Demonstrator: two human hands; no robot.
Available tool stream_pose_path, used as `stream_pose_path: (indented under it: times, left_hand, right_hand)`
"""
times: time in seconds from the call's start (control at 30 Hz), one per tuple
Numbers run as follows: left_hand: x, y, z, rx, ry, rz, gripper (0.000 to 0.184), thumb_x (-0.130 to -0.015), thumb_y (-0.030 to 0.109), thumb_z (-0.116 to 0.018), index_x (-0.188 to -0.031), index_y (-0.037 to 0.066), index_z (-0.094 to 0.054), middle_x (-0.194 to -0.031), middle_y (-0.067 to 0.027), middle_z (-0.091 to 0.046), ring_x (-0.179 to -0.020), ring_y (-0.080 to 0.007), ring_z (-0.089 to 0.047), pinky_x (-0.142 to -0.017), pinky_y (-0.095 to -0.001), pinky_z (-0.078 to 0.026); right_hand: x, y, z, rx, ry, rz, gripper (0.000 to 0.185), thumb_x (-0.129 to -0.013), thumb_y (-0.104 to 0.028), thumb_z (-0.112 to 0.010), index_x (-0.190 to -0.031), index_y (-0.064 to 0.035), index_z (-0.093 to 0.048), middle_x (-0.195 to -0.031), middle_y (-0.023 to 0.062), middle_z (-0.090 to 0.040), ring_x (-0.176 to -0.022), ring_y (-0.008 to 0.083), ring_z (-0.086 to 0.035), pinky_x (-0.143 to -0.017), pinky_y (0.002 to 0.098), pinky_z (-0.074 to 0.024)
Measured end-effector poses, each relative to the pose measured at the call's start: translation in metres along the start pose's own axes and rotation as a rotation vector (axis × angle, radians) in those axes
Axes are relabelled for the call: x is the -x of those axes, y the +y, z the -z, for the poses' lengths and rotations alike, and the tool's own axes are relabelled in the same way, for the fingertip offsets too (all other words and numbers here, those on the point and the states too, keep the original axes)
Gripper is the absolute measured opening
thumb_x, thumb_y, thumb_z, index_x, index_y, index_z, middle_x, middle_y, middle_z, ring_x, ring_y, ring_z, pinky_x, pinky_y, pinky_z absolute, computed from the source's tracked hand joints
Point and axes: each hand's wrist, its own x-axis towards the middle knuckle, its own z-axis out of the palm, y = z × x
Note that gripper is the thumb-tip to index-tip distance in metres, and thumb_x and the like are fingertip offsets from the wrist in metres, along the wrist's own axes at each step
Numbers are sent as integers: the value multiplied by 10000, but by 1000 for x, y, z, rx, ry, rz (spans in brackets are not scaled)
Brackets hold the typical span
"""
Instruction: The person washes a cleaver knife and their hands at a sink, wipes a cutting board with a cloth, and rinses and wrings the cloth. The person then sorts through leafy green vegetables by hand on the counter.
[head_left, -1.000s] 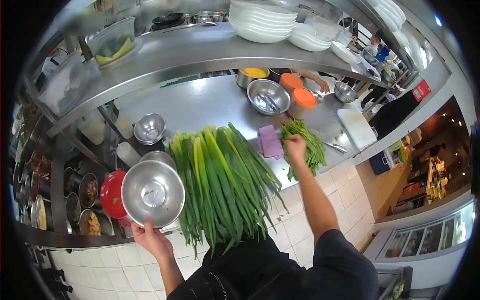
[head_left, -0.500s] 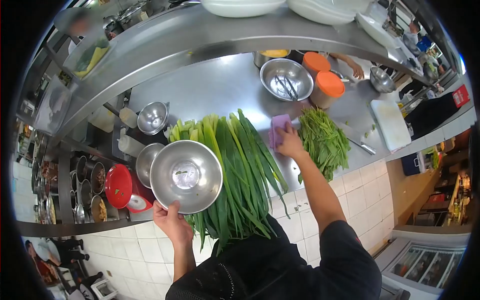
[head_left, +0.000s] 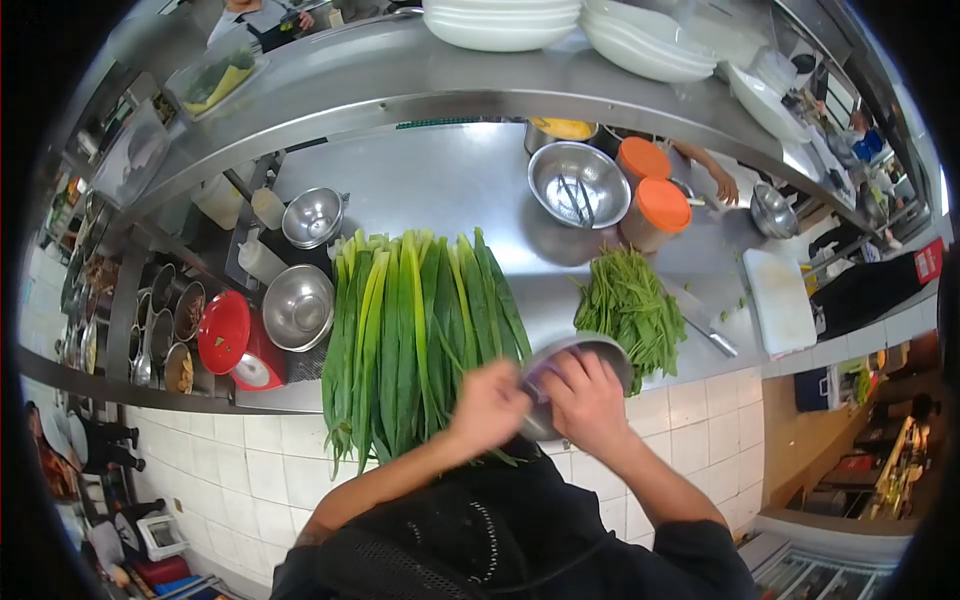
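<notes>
Low in front of my body, a metal bowl [head_left: 612,352] is tilted between my hands. My left hand [head_left: 490,407] is closed at the bowl's left rim. Inside the bowl, my right hand [head_left: 585,400] presses the purple cloth [head_left: 545,376], which its fingers mostly cover. Long green leafy stalks [head_left: 405,340] lie in a wide bunch to the left. A pile of loose green leaves [head_left: 630,305] rests on the counter just beyond the bowl.
A knife [head_left: 712,335] and a white cutting board [head_left: 780,300] lie at right. Orange-lidded tubs [head_left: 660,210] stand near a bowl with tongs [head_left: 578,185]. At left is a red scale [head_left: 255,365]. Another person's hand [head_left: 725,185] shows at the back right.
The bowl has moved right, away from the stalks, and now tilts. My right hand went from the leaves to the cloth, picked it up and brought it into the bowl.
</notes>
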Motion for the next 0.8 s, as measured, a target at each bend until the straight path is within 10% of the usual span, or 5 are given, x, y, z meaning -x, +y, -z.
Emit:
stream_pose_path:
  times: [0.13,0.2,0.37,0.5,0.8]
  left_hand:
    - [-7,-34,-57,-148,-238,-518,124,-720,-23,-603,-730,11,-484,-635,-172,-494,-543,-368,-537,-511,-457,-442]
    - [-12,-27,-71,-238,-199,-769,151,-693,-25,-618,-715,29,-479,-658,-131,-479,-536,-336,-535,-523,-461,-469]
    - [-66,-3,15,-190,470,-621,167,-752,26,-622,-707,32,-461,-658,-118,-445,-536,-259,-455,-492,-394,-387]
    - [-47,-39,170,23,1217,-264,135,-755,-1,-609,-737,47,-484,-722,15,-448,-642,-92,-395,-559,-281,-350]
    - [-30,-94,281,735,1285,108,102,-874,75,-641,-922,38,-559,-707,-43,-501,-594,-158,-514,-595,-354,-536]
  right_hand:
    - [118,17,8,-159,-765,-70,236,-764,-163,-678,-974,-60,-709,-1108,182,-645,-986,358,-647,-761,457,-550]
    - [135,27,32,-56,-1802,-146,267,-767,-237,-679,-964,-78,-762,-977,185,-746,-958,342,-723,-830,458,-565]
    - [160,75,41,90,-1499,-273,244,-808,-309,-610,-896,-144,-767,-970,130,-746,-938,332,-720,-806,462,-568]
    - [82,75,1,-647,-391,-714,277,-770,1,-586,-1024,-17,-696,-941,177,-667,-909,334,-658,-838,370,-514]
    - [-46,105,-133,-274,25,-339,395,-790,-47,-604,-1179,-48,-674,-1210,189,-598,-1103,403,-587,-980,449,-472]
